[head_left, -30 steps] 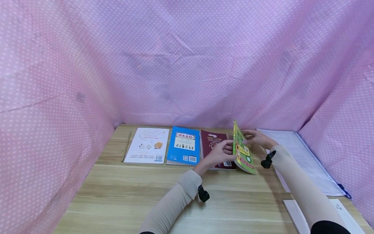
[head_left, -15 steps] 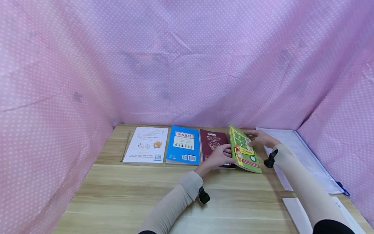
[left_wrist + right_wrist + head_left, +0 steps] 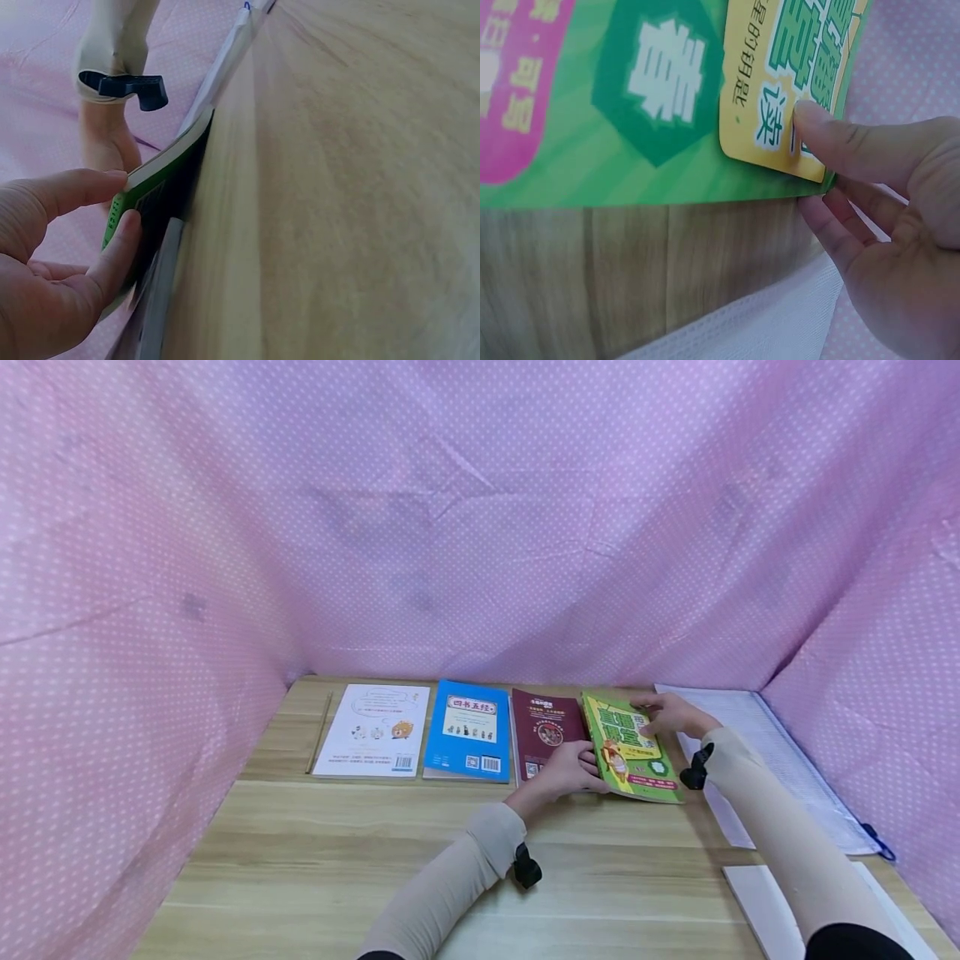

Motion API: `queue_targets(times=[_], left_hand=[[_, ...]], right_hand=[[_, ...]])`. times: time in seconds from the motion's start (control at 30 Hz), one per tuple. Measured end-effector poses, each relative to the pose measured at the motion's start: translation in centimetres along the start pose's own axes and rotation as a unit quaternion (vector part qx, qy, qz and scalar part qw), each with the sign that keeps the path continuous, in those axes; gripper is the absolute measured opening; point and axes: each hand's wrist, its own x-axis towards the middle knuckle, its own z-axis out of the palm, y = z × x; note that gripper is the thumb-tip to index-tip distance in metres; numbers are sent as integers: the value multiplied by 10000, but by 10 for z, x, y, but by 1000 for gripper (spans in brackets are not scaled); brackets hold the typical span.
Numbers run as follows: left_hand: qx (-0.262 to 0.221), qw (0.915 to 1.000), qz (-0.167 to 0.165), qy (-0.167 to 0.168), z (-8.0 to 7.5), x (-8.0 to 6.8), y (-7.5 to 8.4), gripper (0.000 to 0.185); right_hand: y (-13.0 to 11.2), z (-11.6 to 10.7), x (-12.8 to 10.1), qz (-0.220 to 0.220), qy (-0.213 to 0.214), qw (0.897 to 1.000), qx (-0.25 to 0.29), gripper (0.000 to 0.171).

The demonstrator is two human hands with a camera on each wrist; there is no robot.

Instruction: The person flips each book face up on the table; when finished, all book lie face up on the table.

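Observation:
A green paperback book (image 3: 630, 760) with a yellow title panel is held between both hands at the right end of a row of books. My left hand (image 3: 566, 770) pinches its spine edge, thumb on the cover side and fingers beneath, as the left wrist view shows. My right hand (image 3: 671, 714) grips the far right edge, thumb (image 3: 855, 146) on the cover and fingers under it. The book's left side is raised a little and its lower right corner lies close to the wood. Just left of it lies a maroon book (image 3: 551, 731), partly covered by my left hand.
A blue book (image 3: 468, 731) and a white book (image 3: 375, 731) lie further left on the wooden table (image 3: 337, 860). To the right are a white mesh zip pouch (image 3: 780, 760) and a white book or pad (image 3: 757, 902) under my right forearm. Pink dotted cloth (image 3: 480, 527) encloses the back and sides.
The green book has tipped from nearly upright on its spine down to almost flat, its cover turning up to face me. Both hands have kept hold of it and shifted only slightly.

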Motion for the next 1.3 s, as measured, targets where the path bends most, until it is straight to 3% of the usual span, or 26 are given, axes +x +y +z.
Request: queue_targets(times=[0.4, 0.9, 1.1, 1.3], left_hand=[[-69, 9992, -297, 269, 5, 2, -1, 81], [-25, 9981, -356, 512, 12, 8, -3, 80], [268, 9978, -224, 564, 15, 12, -4, 76], [702, 9955, -311, 562, 18, 13, -2, 85]], right_hand=[[-4, -1, -3, 143, 250, 9996, -84, 74], [4, -6, 2, 143, 312, 9993, 127, 74], [6, -6, 2, 293, 366, 9987, 188, 74], [7, -6, 2, 342, 305, 9988, 163, 73]])
